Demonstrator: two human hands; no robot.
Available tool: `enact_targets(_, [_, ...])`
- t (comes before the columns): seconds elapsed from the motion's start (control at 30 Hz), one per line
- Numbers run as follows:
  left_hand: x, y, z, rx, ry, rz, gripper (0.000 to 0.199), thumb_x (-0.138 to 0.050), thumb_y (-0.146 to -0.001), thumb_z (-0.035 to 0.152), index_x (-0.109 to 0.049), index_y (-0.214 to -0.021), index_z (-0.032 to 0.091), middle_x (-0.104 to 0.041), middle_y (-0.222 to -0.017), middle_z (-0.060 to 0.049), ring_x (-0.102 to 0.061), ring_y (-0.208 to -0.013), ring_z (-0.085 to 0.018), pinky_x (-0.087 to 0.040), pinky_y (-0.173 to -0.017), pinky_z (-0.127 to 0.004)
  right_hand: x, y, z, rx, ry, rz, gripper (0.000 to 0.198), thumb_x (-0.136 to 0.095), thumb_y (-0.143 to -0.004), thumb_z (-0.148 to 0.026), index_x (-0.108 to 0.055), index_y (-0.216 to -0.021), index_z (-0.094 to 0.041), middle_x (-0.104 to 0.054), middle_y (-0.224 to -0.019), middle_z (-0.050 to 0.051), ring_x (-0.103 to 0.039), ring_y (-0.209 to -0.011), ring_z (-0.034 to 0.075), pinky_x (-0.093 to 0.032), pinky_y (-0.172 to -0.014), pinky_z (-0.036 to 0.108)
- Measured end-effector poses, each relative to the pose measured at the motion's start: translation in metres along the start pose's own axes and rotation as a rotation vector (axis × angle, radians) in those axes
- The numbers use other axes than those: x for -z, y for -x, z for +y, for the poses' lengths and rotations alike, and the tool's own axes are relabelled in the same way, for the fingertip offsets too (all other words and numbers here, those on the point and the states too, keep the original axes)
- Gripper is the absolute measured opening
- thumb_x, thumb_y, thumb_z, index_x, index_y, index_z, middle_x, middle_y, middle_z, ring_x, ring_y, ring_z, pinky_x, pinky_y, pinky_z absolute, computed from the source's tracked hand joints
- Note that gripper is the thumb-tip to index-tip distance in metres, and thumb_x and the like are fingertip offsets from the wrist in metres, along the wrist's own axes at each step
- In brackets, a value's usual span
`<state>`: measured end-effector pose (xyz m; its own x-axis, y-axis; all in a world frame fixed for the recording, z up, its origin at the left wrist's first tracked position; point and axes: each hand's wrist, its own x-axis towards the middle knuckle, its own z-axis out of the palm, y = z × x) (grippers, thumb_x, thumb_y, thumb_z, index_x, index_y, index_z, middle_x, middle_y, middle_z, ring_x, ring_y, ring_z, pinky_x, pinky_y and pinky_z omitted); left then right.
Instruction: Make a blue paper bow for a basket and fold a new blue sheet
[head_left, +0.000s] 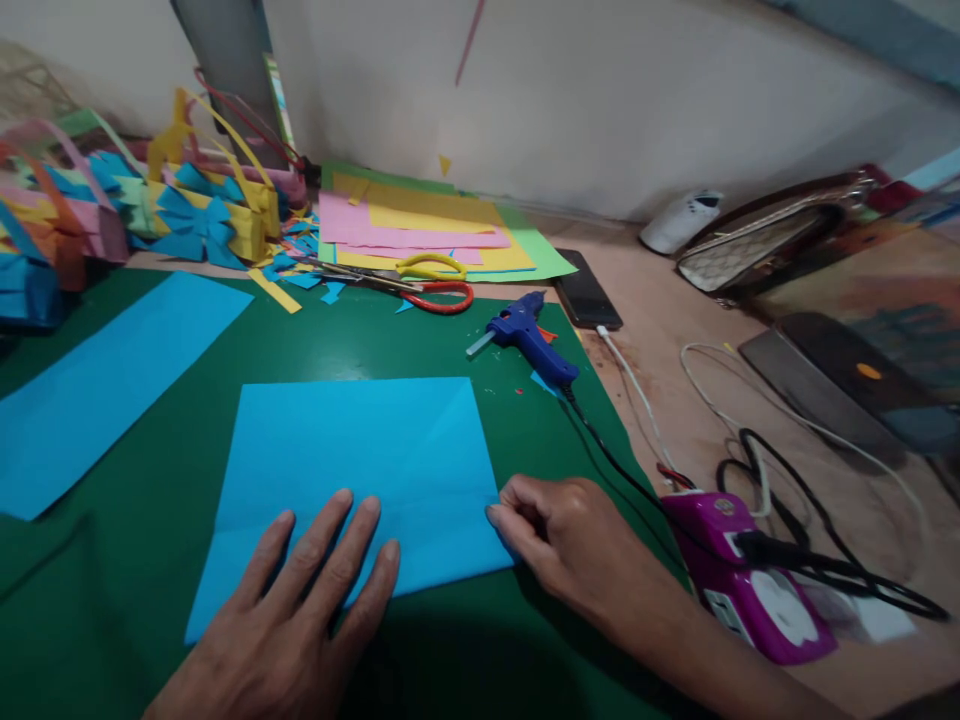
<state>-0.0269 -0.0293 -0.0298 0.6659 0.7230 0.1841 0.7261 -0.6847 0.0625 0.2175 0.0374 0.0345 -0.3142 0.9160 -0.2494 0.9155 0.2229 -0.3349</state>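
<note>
a blue sheet (360,440) lies flat on the green board (127,610), in the middle of the view and close to the person. its long axis runs left to right, across the person's front; the near edge climbs gently, its right end set farther away than its left. the far edge is nearly level and looks shorter than the near one. a faint crease follows the long axis across the nearer half, and another slants toward the far right corner.

the left hand (281,620) lies palm down over the near edge, its fingers spread and relaxed on the paper, gripping nothing; they point away from the person and slightly right. the right hand (574,525) is at the sheet's right edge, fingers curled, thumb and index finger pinching the paper there. whether its other fingers touch the sheet cannot be told.

to the left, a blue strip (120,380) slants from near left to far right. beyond the sheet's far right corner rests a blue glue gun (532,340), a pale stick jutting out leftward and its handle aimed near right. scissors (405,285) with yellow and red loops lie farther back, blades to the left, just before a stack of coloured paper (442,215).
</note>
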Motion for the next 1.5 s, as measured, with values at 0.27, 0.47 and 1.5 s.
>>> enact_targets(0.27, [0.013,-0.013,-0.006,-0.006,0.077,-0.265,0.083,-0.036,-0.08,0.073,-0.029,-0.142,0.018,-0.023,-0.149,-0.02,-0.02,-0.135,-0.043,-0.034,-0.093,-0.065,-0.012,-0.008,0.016,0.131,-0.013,0.104,0.039,-0.038,-0.088,-0.04,-0.051,-0.055,-0.023,-0.056,-0.047,0.0,-0.052,-0.041,0.014,-0.032,-0.041,0.025])
enact_targets(0.47, [0.017,-0.016,-0.007,-0.025,0.109,-0.308,0.09,-0.052,-0.077,0.067,-0.024,-0.143,0.014,-0.016,-0.15,-0.023,-0.015,-0.135,-0.046,-0.033,-0.092,-0.07,-0.012,-0.01,0.019,0.145,-0.053,0.101,0.04,-0.042,-0.085,-0.046,-0.052,-0.054,-0.023,-0.056,-0.045,-0.001,-0.052,-0.036,0.013,-0.034,-0.038,0.024])
enact_targets(1.5, [0.023,-0.014,0.001,0.011,0.095,-0.295,0.089,-0.059,-0.072,0.066,-0.025,-0.144,0.027,-0.022,-0.148,-0.024,-0.018,-0.133,-0.048,-0.024,-0.09,-0.075,-0.029,0.015,-0.013,0.738,0.35,0.499,0.026,-0.042,-0.094,-0.022,-0.064,-0.102,-0.012,-0.067,-0.108,0.014,-0.06,-0.103,0.024,-0.045,-0.087,0.04])
